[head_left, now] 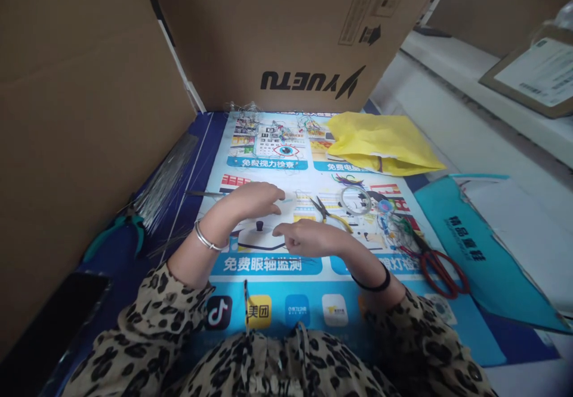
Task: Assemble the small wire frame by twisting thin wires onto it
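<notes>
At frame centre, over the printed poster (pixel 277 277), the left hand (pixel 255 203) is pinched on a thin wire (pixel 203 193). The wire pokes out leftward past the knuckles, and a pale tip shows at the fingertips. The right hand (pixel 308 239) sits just below and right, fingers curled, index aimed at the left hand; can't tell if it holds anything. Hands are close together, probably to steady the fine piece. Yellow-handled pliers (pixel 330 214), clear spool (pixel 356 200) and red scissors (pixel 439 268) lie to the right, likely parked within reach.
</notes>
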`<state>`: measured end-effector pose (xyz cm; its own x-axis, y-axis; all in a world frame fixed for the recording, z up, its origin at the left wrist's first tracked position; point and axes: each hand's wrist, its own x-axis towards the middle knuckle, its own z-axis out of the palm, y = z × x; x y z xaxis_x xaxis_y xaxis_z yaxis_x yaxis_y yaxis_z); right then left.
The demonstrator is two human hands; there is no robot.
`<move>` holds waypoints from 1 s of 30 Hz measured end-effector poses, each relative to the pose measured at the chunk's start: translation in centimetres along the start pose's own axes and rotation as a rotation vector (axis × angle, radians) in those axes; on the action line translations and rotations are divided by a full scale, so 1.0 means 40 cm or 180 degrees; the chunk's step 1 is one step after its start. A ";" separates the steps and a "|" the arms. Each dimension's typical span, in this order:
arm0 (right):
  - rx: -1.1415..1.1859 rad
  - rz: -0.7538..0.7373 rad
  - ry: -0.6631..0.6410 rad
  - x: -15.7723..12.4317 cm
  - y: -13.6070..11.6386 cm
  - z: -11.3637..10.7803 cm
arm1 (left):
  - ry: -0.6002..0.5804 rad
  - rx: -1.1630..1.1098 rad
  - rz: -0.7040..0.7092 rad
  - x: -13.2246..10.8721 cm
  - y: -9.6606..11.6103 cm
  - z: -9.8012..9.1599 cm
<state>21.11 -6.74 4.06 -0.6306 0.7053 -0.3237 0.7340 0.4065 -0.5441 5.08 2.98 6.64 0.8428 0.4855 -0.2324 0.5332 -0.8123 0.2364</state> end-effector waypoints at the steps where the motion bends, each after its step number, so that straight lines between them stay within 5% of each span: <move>1: 0.0039 -0.0011 0.0017 -0.001 0.002 -0.002 | -0.0020 0.0013 0.0009 -0.001 0.003 -0.003; 16: 0.0794 -0.0283 0.0218 0.007 0.008 -0.012 | -0.0073 0.0004 -0.0016 -0.008 0.022 -0.015; 21: 0.1573 0.0173 0.0344 -0.005 0.040 -0.030 | -0.0081 -0.0516 0.0552 -0.021 0.046 -0.043; 27: 0.1724 0.0516 0.0795 -0.025 0.077 -0.057 | 0.0220 -0.0168 0.0263 -0.004 0.058 -0.013; 30: 0.1170 0.0525 0.0873 -0.032 0.091 -0.069 | 0.0372 0.0166 0.0237 0.013 0.056 0.011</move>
<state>25.28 -4.56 4.62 -0.3874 0.8902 -0.2397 0.6498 0.0792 -0.7560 6.69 1.30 6.64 0.8843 0.4552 -0.1039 0.4669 -0.8617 0.1989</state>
